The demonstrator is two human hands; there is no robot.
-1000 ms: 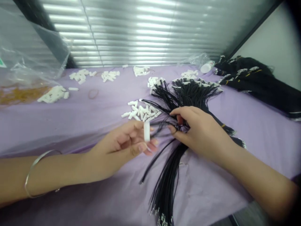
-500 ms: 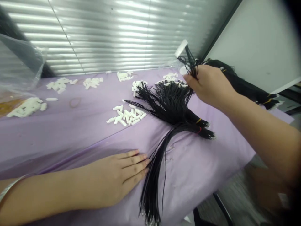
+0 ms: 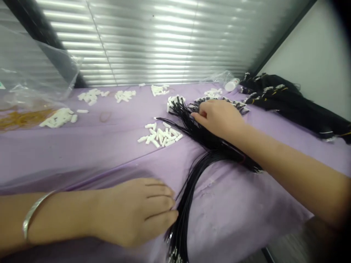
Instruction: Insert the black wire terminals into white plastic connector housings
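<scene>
My left hand (image 3: 139, 210) lies palm down on the purple cloth (image 3: 90, 146), fingers together, its fingertips touching a long bundle of black cords (image 3: 186, 193) that runs toward the near edge. My right hand (image 3: 219, 118) rests on a fanned bunch of black cords (image 3: 192, 124) farther back, fingers curled down onto them. Just left of that bunch lies a small pile of white plastic pieces (image 3: 161, 134). I wear a thin silver bangle (image 3: 33, 213) on the left wrist.
More heaps of white pieces (image 3: 91, 95) are scattered along the back of the cloth. A clear plastic bag (image 3: 33, 84) sits at the far left. A pile of finished black cords (image 3: 290, 100) lies at the back right. Window blinds stand behind.
My right hand, raised at the back right with a tagged cord half a second ago, has come down onto the fanned cords. The left hand let go of a white piece and lies flat.
</scene>
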